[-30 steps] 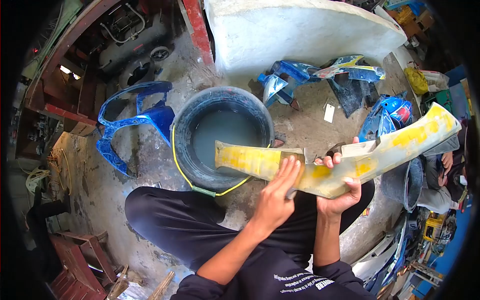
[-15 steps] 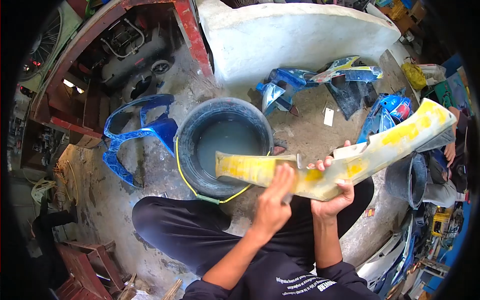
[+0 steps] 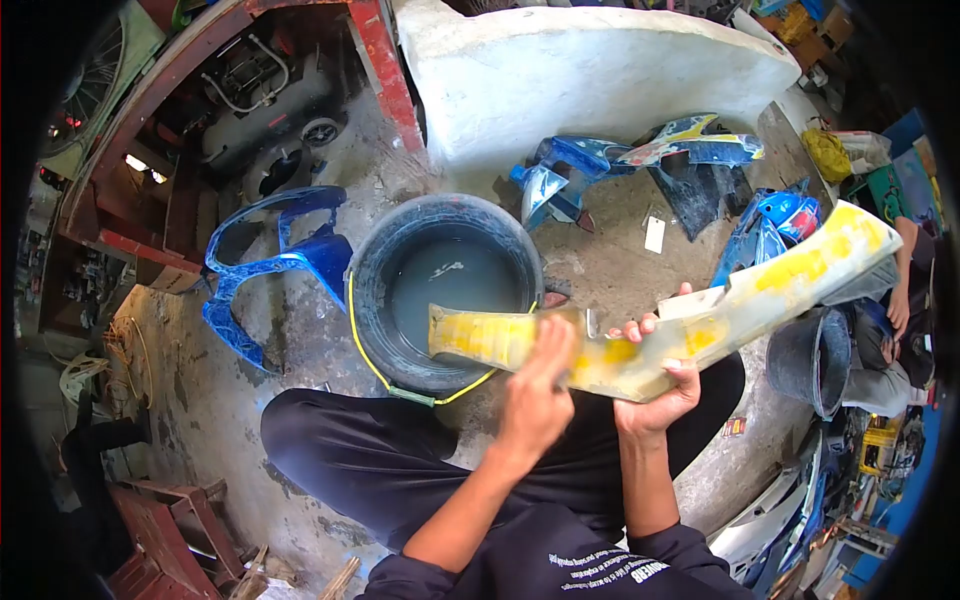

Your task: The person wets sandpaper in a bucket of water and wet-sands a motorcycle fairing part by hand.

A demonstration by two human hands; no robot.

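My left hand (image 3: 541, 392), blurred by motion, presses a brown pad (image 3: 572, 322) with its fingers onto a long, curved panel (image 3: 800, 268) with yellow and grey patches. The pad is mostly hidden under the fingers. My right hand (image 3: 660, 392) grips the panel near its middle from below, its thumb on the near side and its fingertips showing over the far edge. The panel's narrow left end reaches over a large black bucket (image 3: 362, 262) that holds cloudy water. Its wide end rises to the right.
A blue frame-like part (image 3: 318, 255) lies left of the bucket. Blue fairing pieces (image 3: 590, 155) and another blue part (image 3: 765, 225) lie beyond it, near a white wall (image 3: 600, 80). At right are a second black bucket (image 3: 835, 360) and another person's arm (image 3: 901, 290).
My left hand has shifted slightly left along the panel with the pad. My right hand keeps its grip on the panel. The whole view has tilted a little.
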